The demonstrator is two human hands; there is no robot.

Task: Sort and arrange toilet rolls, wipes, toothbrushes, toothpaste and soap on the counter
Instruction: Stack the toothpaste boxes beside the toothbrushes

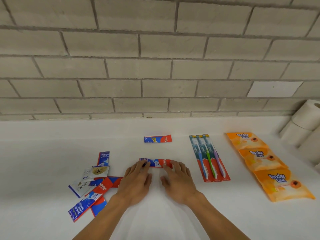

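Lying crosswise just beyond both hands, the toothpaste sachet (156,163) has flat fingertips (146,166) pressing each end, nothing gripped.

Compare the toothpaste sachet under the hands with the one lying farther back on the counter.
The near sachet has fingertips of the left hand and right hand on its ends; the far sachet lies untouched. The near one's ends are covered; the far one shows whole. Both are red-and-blue, lying flat, crosswise.

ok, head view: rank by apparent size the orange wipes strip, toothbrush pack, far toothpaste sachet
1. Orange wipes strip, largest.
2. Toothbrush pack.
3. Far toothpaste sachet, smallest; it lies farther from the camera, but the gap is clear.
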